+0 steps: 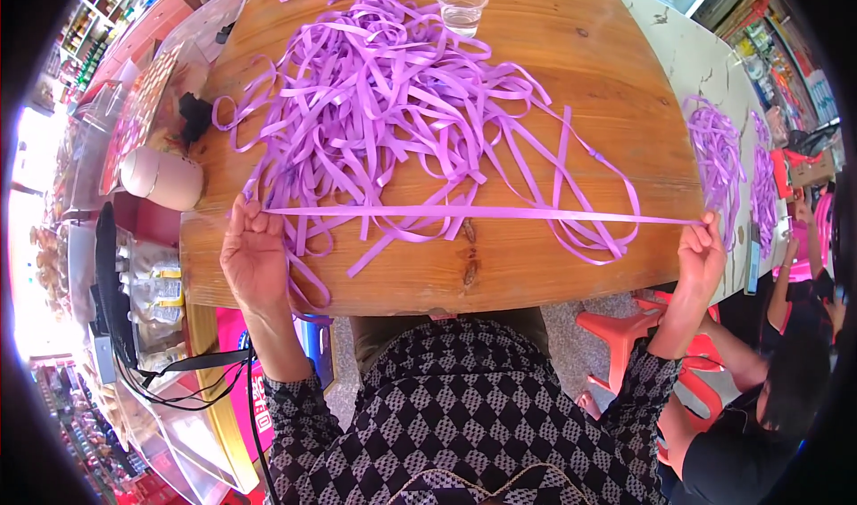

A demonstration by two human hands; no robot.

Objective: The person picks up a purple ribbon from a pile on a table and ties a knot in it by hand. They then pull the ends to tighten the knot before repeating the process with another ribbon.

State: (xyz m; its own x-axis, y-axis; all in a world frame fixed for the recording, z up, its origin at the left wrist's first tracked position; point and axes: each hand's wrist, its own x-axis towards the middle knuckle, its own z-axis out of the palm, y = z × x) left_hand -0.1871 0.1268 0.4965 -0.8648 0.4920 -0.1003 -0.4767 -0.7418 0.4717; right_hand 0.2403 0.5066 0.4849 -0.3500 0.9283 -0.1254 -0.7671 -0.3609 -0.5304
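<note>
A flat purple ribbon is stretched taut from side to side just above the near part of the wooden table. My left hand is closed on its left end, fingers pinched together. At the other end, my right hand pinches the ribbon between thumb and fingers near the table's right edge. Beyond the stretched piece lies a large tangled heap of purple ribbons, with loops trailing right and toward me. Some strands of the heap hang close by my left hand.
A clear plastic cup with liquid stands behind the heap. At the left edge are a pale pink cylindrical container and dark cables. A white marbled table on the right bears more purple ribbons. A person in black sits near red stools.
</note>
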